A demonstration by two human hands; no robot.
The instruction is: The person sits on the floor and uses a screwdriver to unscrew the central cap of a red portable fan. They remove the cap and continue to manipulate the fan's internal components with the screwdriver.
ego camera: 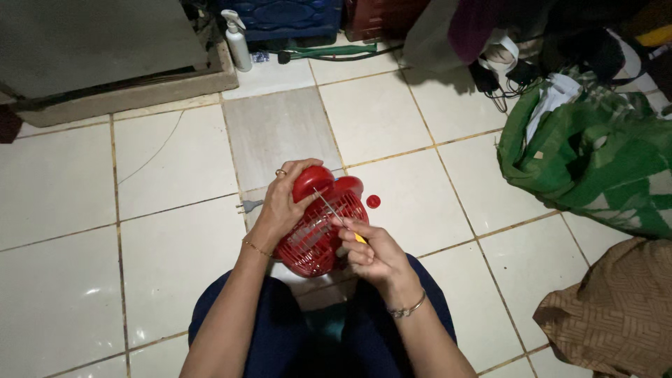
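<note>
Gripping a yellow-handled screwdriver point(336, 213), right hand point(371, 253) is closed round it, tip at the back of a small red fan point(318, 231). Left hand point(283, 203) wraps the fan's motor housing, holding it over the lap. Red cap point(373, 201) on tile floor point(175, 245) just beside; plug point(250, 206) near left hand, green bag point(595, 161) well apart at right.

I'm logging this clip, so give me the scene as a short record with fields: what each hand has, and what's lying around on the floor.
left hand: grips the top of a small red fan
right hand: holds a yellow-handled screwdriver, tip at the fan's back housing
fan: red wire grille, held above the person's lap
floor nearby: small red cap right of the fan; plug on the tiled floor left of it
further off: white pump bottle, green cloth bag
</note>
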